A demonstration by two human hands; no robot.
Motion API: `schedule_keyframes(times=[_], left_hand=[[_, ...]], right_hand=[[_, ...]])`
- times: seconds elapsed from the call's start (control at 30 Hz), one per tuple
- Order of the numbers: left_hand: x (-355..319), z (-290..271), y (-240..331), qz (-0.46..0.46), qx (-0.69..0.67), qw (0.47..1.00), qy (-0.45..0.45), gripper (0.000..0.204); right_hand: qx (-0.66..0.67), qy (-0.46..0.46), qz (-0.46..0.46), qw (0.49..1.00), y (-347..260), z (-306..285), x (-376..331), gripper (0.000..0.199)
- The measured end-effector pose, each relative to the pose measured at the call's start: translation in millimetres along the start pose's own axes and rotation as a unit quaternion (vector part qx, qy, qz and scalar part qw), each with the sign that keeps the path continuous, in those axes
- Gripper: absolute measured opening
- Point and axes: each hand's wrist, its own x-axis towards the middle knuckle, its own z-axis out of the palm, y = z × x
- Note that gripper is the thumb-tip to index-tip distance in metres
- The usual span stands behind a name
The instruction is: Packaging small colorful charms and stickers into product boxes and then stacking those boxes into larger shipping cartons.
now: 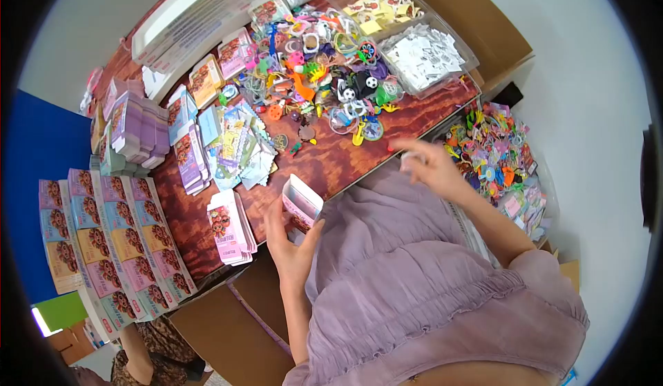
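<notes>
My left hand (pixel 291 243) grips a small pink carton (pixel 303 202) by its sides, near the table's front edge. The carton's top is open and its inside looks pale; its contents cannot be made out. My right hand (pixel 435 170) hovers off the table edge with the index finger stretched forward and the other fingers curled. Something small and whitish shows between its thumb and fingers, too unclear to name. Left of the carton lies a stack of flattened pink cartons (pixel 231 228). Beyond it is a loose pile of printed cards (pixel 242 144).
Small colourful plastic toys (pixel 304 68) are heaped mid-table. A clear divided tray (pixel 472 60) holds yellow and white packets. Stacked cartons (pixel 141 127) and display boxes (pixel 114 248) line the left. A bin of toys (pixel 494 151) stands right, and another person's arm (pixel 136 358) shows lower left.
</notes>
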Motion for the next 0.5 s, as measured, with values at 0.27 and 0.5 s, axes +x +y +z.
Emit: schedule_keyframes(times=[0.27, 0.5], left_hand=[[8.4, -8.3, 8.6, 0.009, 0.039, 0.999, -0.003, 0.081], [14.2, -21.3, -0.3, 0.017, 0.059, 0.998, 0.016, 0.080]], right_hand=[[0.084, 0.008, -0.014, 0.996, -76.3, -43.1, 82.3, 0.016], [-0.419, 0.197, -0.227, 0.857, -51.2, -37.1, 100.7, 0.016]])
